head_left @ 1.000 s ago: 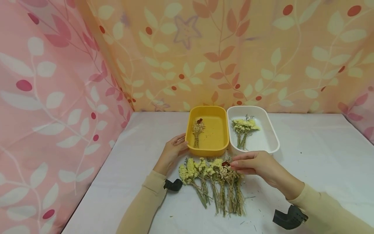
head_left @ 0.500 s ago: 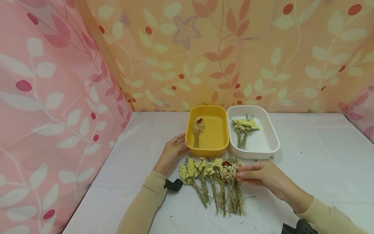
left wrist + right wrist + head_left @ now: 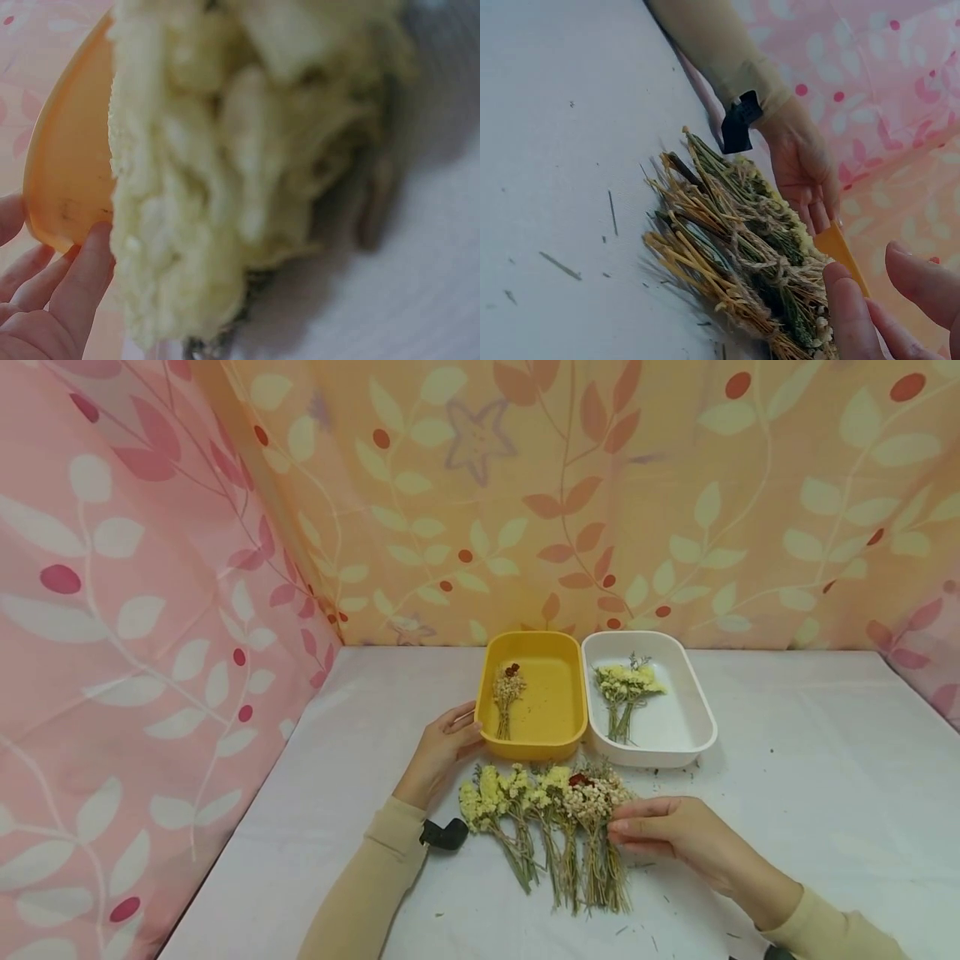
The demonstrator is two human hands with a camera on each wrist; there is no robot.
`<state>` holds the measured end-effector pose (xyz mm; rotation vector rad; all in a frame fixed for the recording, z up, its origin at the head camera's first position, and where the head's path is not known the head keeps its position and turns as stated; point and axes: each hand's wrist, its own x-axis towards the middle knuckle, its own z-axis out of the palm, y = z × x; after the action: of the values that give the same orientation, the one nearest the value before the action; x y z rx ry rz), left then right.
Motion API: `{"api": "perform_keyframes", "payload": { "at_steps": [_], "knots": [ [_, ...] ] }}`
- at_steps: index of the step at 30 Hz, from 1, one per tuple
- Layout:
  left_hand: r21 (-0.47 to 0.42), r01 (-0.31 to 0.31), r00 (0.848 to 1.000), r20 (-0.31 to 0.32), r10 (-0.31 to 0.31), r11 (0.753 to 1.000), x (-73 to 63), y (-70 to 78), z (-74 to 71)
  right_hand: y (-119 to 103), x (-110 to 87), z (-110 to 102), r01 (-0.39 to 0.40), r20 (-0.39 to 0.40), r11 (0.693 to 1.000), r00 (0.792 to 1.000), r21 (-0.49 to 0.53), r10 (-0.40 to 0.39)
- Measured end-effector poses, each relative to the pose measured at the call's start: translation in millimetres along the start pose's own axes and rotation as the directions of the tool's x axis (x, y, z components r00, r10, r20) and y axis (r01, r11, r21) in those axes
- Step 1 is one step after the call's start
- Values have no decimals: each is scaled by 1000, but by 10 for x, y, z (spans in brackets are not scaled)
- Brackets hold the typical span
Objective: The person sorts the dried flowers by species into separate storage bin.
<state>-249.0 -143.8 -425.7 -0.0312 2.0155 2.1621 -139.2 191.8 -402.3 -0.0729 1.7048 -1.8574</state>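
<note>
My left hand [image 3: 438,752] rests against the left front corner of the yellow tray [image 3: 573,693]. Its fingers lie along the outside, as the left wrist view also shows. My right hand [image 3: 678,835] is at the right end of a row of dried flower bunches, fingertips right at the cream-flowered bunch [image 3: 607,797]. In the right wrist view its thumb [image 3: 922,289] stands apart from the fingers. Yellow-flowered bunches [image 3: 491,793] lie to the left, stems toward me, tied with twine. Dark red flowers [image 3: 580,780] show among the cream ones.
One cream bunch with red tips [image 3: 508,693] lies in the yellow tray. Beside it, the white tray [image 3: 686,718] holds yellow-flowered bunches [image 3: 628,685]. Stem bits [image 3: 652,941] are scattered on the white cloth [image 3: 810,777]. A patterned curtain [image 3: 450,527] hangs behind.
My right hand has moved from above the red and cream flowers rightward and toward me, down to the right side of the row. The left hand stays at the yellow tray.
</note>
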Motion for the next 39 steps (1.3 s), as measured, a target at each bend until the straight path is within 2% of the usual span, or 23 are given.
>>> {"api": "perform_keyframes", "payload": {
  "at_steps": [5,15,21,30,39],
  "knots": [
    [-9,8,1000,-6,-8,1000,9,-6,-3,57,14,32,1,0,1000,1000,-19,-1],
    [2,-16,1000,-1,16,1000,1,-14,-18,129,33,85,-11,-6,1000,1000,-7,11],
    [-6,-7,1000,-5,7,1000,0,-22,-22,148,41,112,-36,-35,999,999,-23,35],
    [-25,-3,1000,-13,3,1000,18,-27,-15,148,67,110,-82,-19,996,996,-20,82],
    [-38,-6,1000,-7,5,999,15,-22,-4,161,75,124,-103,-13,993,995,-65,102]
  ]
}}
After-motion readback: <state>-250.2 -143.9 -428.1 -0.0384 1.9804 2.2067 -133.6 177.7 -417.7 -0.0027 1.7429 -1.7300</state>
